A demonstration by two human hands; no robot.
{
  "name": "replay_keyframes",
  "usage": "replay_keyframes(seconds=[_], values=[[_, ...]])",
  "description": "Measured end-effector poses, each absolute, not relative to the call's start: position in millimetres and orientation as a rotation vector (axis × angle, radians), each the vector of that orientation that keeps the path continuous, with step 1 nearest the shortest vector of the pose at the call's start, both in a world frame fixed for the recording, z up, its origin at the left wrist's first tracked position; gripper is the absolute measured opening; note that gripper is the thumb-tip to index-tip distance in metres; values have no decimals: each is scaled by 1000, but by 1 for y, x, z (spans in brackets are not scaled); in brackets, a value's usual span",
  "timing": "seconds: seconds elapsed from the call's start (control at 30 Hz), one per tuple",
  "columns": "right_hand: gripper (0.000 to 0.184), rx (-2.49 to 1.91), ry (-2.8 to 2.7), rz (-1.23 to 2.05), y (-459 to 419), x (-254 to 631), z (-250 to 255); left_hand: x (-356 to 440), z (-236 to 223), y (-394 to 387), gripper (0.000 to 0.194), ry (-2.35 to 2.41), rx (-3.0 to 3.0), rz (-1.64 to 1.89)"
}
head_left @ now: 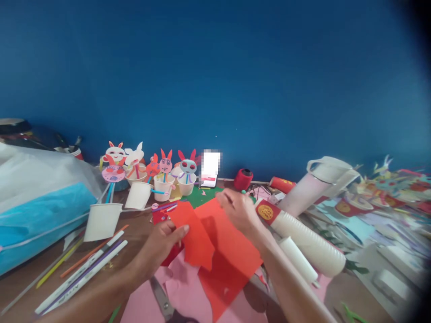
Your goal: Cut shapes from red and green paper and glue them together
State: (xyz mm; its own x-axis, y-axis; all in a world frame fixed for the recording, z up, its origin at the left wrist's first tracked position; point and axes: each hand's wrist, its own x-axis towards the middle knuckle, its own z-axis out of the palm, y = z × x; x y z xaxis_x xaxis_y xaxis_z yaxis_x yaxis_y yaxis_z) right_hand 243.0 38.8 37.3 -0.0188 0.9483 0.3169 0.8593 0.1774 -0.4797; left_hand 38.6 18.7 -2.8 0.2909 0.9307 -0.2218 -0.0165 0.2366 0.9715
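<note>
Paper piece [197, 246] pinched in left hand [163, 240]; larger orange sheet [232, 251] beneath curled fingers of right hand [241, 211], grip unclear.

Two orange-red sheets [195, 240], one pair of scissors [164, 303], one phone [210, 168], one cup stack [305, 237]

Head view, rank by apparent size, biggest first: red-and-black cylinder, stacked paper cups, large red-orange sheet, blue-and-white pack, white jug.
1. Blue-and-white pack
2. Large red-orange sheet, though partly covered
3. Stacked paper cups and white jug: too alike to rank
4. Red-and-black cylinder
</note>
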Motion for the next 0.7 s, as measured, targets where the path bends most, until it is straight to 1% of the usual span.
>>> replay_keyframes(seconds=[0.07, 0.1, 0.17, 0.23, 0.33, 0.47, 0.6, 0.7], values=[[32, -1444, -1874, 694, 35, 225, 29, 37, -3, 26, 25, 1029, 1003, 948], [29, -1363, -1820, 879, 34, 217, 23, 36, -4, 29, 24, 1007, 954, 969], [25, -1274, -1717, 1129, 33, 206, 11, 35, -5, 32, 22, 975, 880, 986], [23, -1218, -1628, 1293, 35, 202, 2, 35, -7, 33, 23, 966, 838, 1002], [23, -1149, -1487, 1436, 38, 203, -5, 36, -10, 35, 24, 936, 791, 1027], [25, -1154, -1294, 1484, 42, 204, -11, 35, -9, 37, 22, 936, 696, 1102], [21, -1147, -1202, 1461, 41, 199, -14, 35, -7, 34, 23, 907, 813, 990], [19, -1121, -1159, 1456, 39, 197, -13, 35, -10, 32, 19, 895, 913, 901]])
